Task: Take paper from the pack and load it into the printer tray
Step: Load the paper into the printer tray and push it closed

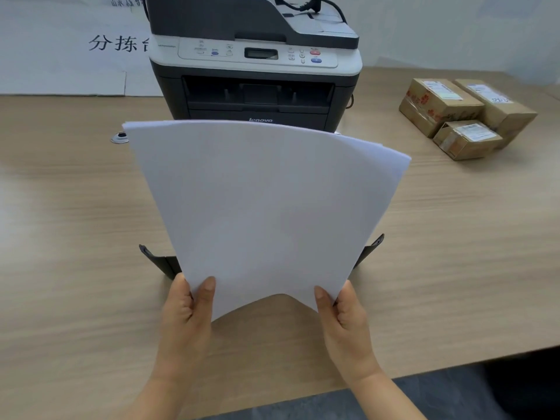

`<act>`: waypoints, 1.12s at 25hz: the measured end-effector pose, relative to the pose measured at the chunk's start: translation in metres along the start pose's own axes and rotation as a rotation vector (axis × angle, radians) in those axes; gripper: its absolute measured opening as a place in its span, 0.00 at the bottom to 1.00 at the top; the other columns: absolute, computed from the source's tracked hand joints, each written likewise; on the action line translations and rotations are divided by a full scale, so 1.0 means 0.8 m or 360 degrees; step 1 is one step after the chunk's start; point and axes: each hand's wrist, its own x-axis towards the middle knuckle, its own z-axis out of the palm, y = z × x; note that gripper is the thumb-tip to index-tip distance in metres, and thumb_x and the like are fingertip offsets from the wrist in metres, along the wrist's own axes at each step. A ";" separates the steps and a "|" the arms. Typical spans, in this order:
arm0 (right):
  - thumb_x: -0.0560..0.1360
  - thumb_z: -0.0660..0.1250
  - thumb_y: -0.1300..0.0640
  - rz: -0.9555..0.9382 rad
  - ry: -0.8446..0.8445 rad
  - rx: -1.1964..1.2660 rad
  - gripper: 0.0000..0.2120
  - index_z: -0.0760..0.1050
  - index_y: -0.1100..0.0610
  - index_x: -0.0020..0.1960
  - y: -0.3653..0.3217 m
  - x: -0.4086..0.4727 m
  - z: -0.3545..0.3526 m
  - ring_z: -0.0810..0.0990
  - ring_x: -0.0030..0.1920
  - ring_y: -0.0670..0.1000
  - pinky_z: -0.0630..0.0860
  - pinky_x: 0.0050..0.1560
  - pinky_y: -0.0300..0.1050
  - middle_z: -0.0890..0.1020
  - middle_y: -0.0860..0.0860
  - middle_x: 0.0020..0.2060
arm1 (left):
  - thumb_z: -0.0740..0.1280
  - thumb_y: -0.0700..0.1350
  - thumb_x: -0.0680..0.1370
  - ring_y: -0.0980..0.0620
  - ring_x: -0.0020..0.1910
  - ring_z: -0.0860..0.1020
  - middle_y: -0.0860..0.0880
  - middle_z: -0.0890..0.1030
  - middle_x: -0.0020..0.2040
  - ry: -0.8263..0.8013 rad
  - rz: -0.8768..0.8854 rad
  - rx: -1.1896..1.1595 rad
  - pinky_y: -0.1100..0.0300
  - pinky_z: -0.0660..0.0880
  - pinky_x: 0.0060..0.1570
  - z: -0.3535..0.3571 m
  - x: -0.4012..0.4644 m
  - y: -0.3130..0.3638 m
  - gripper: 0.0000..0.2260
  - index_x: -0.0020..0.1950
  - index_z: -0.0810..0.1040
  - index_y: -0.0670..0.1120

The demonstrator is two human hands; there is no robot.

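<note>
We see the worktop [75, 237] carrying a printer [254, 62] at its far edge. Above the middle we hold a sheaf of paper [263, 207], bowed, hiding most of a dark tray [160, 262]. Three cardboard boxes [463, 116] sit toward the far right corner. Left hand [185, 313] and right hand [348, 319] pinch the paper's near corners, fingers closed on it.

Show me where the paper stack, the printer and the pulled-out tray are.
paper stack [266, 201], head view, middle of the top sheet
printer [257, 56], head view, control panel display
tray [165, 263], head view, its left dark corner
</note>
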 end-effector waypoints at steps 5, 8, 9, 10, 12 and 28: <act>0.78 0.61 0.63 0.0056 -0.0032 -0.0069 0.15 0.72 0.42 0.53 0.008 0.000 -0.005 0.78 0.42 0.38 0.73 0.46 0.30 0.81 0.37 0.44 | 0.60 0.39 0.79 0.71 0.44 0.77 0.69 0.80 0.44 -0.0006 -0.0023 0.0120 0.77 0.72 0.43 0.001 -0.001 -0.010 0.06 0.50 0.73 0.50; 0.79 0.60 0.61 0.0154 -0.0106 -0.0156 0.17 0.71 0.37 0.52 0.015 -0.005 -0.005 0.76 0.38 0.43 0.72 0.42 0.29 0.82 0.42 0.43 | 0.60 0.40 0.80 0.74 0.45 0.75 0.73 0.78 0.45 -0.0068 -0.0113 0.0308 0.80 0.69 0.42 -0.003 -0.009 -0.027 0.10 0.49 0.71 0.56; 0.79 0.60 0.61 0.0171 -0.0110 -0.0178 0.17 0.71 0.37 0.52 0.017 -0.006 -0.006 0.77 0.38 0.46 0.72 0.41 0.29 0.82 0.44 0.44 | 0.60 0.40 0.80 0.74 0.45 0.74 0.74 0.77 0.44 -0.0080 -0.0135 0.0367 0.80 0.68 0.41 -0.005 -0.011 -0.031 0.10 0.48 0.70 0.56; 0.79 0.60 0.61 0.0177 -0.0109 -0.0196 0.17 0.71 0.37 0.53 0.017 -0.005 -0.006 0.78 0.39 0.48 0.72 0.41 0.29 0.81 0.45 0.46 | 0.61 0.39 0.79 0.73 0.44 0.74 0.74 0.77 0.43 -0.0091 -0.0146 0.0417 0.79 0.68 0.40 -0.006 -0.011 -0.034 0.08 0.48 0.70 0.53; 0.78 0.60 0.61 0.0166 -0.0104 -0.0226 0.17 0.71 0.37 0.53 0.016 -0.004 -0.006 0.79 0.41 0.47 0.72 0.42 0.28 0.80 0.43 0.47 | 0.61 0.39 0.79 0.65 0.44 0.76 0.73 0.77 0.41 -0.0074 -0.0164 0.0503 0.77 0.68 0.39 -0.007 -0.010 -0.036 0.02 0.49 0.71 0.46; 0.76 0.66 0.62 -0.0059 0.0047 -0.0262 0.15 0.76 0.40 0.44 -0.045 0.037 -0.034 0.71 0.31 0.43 0.70 0.34 0.34 0.80 0.48 0.32 | 0.65 0.41 0.78 0.62 0.42 0.82 0.61 0.85 0.43 0.0001 -0.0265 0.0179 0.72 0.75 0.41 -0.003 0.008 0.036 0.07 0.48 0.79 0.54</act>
